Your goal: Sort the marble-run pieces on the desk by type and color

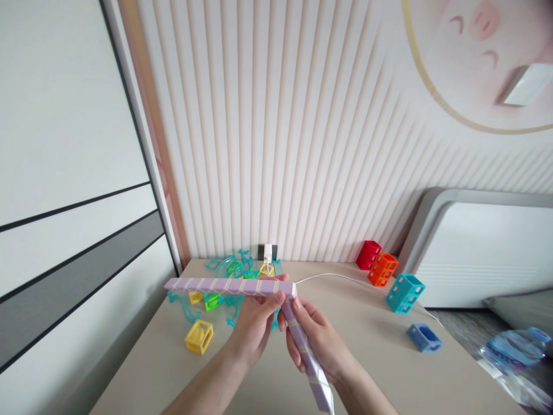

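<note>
The bent lilac strip [233, 286] is pinched near its corner by the left hand [254, 324], its near length wrapped by the right hand [320, 334], above the table [367, 346]. Its bend is apparently being adjusted; next, both lengths seemingly must be held steady.

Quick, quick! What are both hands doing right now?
Left hand: closed, holding the bent purple strip near its corner.
Right hand: closed, holding the same strip's lower part, just below the corner.

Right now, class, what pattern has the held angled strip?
The angled strip is lilac with pale bands; head view.
</note>
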`<state>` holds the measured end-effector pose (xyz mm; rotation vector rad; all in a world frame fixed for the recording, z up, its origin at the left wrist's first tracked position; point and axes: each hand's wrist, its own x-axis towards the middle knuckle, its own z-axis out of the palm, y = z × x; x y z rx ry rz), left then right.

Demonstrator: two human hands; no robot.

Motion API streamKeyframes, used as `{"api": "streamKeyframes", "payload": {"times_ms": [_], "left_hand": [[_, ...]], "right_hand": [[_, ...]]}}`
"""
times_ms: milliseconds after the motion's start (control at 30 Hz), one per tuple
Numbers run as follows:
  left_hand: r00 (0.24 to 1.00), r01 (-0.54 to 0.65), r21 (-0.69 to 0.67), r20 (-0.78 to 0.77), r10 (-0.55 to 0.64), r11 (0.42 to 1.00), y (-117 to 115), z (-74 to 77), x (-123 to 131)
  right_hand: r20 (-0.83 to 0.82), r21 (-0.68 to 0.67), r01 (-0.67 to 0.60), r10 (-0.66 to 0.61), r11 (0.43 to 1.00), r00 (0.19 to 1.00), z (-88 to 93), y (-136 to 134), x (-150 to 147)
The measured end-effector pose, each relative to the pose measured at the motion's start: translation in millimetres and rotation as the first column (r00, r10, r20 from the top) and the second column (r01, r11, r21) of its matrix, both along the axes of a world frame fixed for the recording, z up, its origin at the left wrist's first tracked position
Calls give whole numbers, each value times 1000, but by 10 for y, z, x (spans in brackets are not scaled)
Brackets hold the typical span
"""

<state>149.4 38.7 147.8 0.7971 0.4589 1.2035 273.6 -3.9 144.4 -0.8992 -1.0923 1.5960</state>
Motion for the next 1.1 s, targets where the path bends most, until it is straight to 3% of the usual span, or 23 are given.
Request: {"api": "streamKeyframes", "payload": {"times_ms": [67, 133, 200, 300, 400, 467, 567, 633, 700, 833, 967, 1033, 1100], "left_hand": [[999, -19, -16, 26, 19, 1000, 4, -21, 11], [998, -18, -26, 57, 20, 999, -7, -17, 31], [997, 14, -14, 74, -13, 1000, -34, 7, 53], [997, 29, 26, 74, -31, 999, -75, 47, 78], [998, 22, 50, 59, -25, 998, -86, 54, 80], [997, 44, 38, 57, -46, 998, -77, 42, 67], [994, 43, -18, 103, -41, 999, -59, 27, 25], [990, 39, -69, 141, -29, 997, -58, 27, -9], [986, 44, -114, 165, -25, 992, -68, 32, -36], [982, 35, -148, 190, -7, 988, -95, 37, -44], [982, 28, -141, 187, -1, 990, -90, 53, -36], [987, 0, -144, 160, 24, 990, -71, 64, -50], [993, -47, -134, 97, 60, 990, -42, 61, -75]], "right_hand": [[101, 82, 103, -111, 991, 989, -4, 15, -28], [206, 224, 248, -294, 943, 933, -53, 37, -52], [306, 373, 352, -472, 859, 827, -132, 58, -61], [412, 519, 381, -615, 765, 673, -240, 80, -41], [430, 534, 367, -618, 762, 658, -270, 98, -16], [366, 470, 372, -560, 800, 743, -251, 108, -4], [145, 277, 281, -329, 919, 933, -199, 112, 33], [-19, 162, 183, -183, 970, 983, -173, 107, 78], [-110, 131, 154, -140, 979, 984, -161, 98, 122], [-34, 266, 219, -218, 939, 975, -170, 75, 133], [127, 468, 281, -379, 838, 917, -184, 78, 123], [240, 573, 265, -467, 776, 851, -183, 104, 180], [356, 704, 200, -582, 682, 731, -177, 141, 280]]}}
